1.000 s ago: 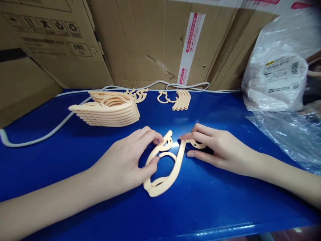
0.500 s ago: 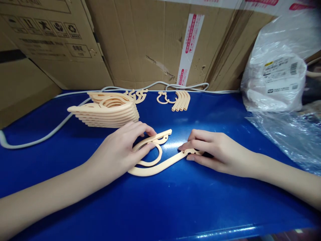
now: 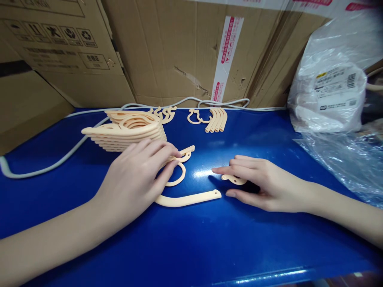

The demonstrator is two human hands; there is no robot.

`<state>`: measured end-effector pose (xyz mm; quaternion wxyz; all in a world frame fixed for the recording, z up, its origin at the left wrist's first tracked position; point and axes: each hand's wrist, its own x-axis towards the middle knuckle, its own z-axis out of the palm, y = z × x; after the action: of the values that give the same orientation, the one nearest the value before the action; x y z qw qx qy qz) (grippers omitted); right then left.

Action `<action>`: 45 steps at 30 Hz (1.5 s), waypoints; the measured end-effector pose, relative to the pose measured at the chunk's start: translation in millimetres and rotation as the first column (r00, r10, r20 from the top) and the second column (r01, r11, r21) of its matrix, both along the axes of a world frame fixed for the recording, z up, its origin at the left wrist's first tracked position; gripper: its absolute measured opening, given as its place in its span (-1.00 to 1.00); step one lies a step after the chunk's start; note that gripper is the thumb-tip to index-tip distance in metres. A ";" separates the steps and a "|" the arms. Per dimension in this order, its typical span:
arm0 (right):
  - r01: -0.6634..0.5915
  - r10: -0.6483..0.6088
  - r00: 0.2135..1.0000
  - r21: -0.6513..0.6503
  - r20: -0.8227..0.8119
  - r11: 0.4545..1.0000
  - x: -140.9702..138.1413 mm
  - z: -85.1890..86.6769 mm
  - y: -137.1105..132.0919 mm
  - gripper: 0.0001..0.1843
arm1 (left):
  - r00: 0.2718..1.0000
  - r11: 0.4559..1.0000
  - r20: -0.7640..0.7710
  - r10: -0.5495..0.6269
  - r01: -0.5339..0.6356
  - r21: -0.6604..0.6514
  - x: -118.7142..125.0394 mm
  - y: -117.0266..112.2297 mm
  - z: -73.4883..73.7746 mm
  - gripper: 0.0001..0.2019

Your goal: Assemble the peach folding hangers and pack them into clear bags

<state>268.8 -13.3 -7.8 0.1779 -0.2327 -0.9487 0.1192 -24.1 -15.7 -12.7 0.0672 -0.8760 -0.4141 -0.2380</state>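
Note:
My left hand (image 3: 140, 171) pinches a cream plastic folding hanger between thumb and fingers. From under this hand show the hanger's ring (image 3: 183, 175), a short upper end with holes, and a long curved arm (image 3: 191, 199) with a hole at its tip. Much of the hanger's left side is hidden. My right hand (image 3: 257, 181) is over a small cream hook piece (image 3: 235, 179), its index finger stretched out and its thumb apart. The hook piece is partly covered by the fingers and stands apart from the long arm.
Behind my left hand stands a stack of cream hangers (image 3: 128, 135). Loose hooks (image 3: 169, 114) and several curved arms (image 3: 217, 120) lie at the back of the blue table (image 3: 191, 247). A white cable (image 3: 74, 149), cardboard boxes (image 3: 179, 48) and a plastic bag (image 3: 329, 87) border it.
The hanger has shifted up and left with my left hand, and its long arm has come apart from the hook piece. My right hand's index finger and thumb have spread.

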 end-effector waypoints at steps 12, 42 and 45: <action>0.166 -0.168 0.985 0.073 0.030 0.984 1.9 1.9 -3.4 -0.69 | 0.962 0.868 0.047 -0.268 0.262 -0.421 7.7 -11.9 -5.0 -0.82; 0.202 -0.250 0.966 -0.407 -0.067 0.891 -20.6 12.0 -17.3 -0.70 | 0.946 0.861 0.188 -0.264 0.319 -0.396 12.3 -16.1 -3.4 -0.84; 0.237 -0.283 0.957 -0.401 -0.060 0.885 -19.9 10.9 -17.1 -0.66 | 0.950 0.868 0.181 -0.254 0.306 -0.392 12.4 -14.6 -4.5 -0.79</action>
<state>248.9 -30.4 3.0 0.1977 -0.3811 -0.8540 0.2938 -11.6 -30.3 -17.2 -0.1815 -0.9045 -0.3269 -0.2053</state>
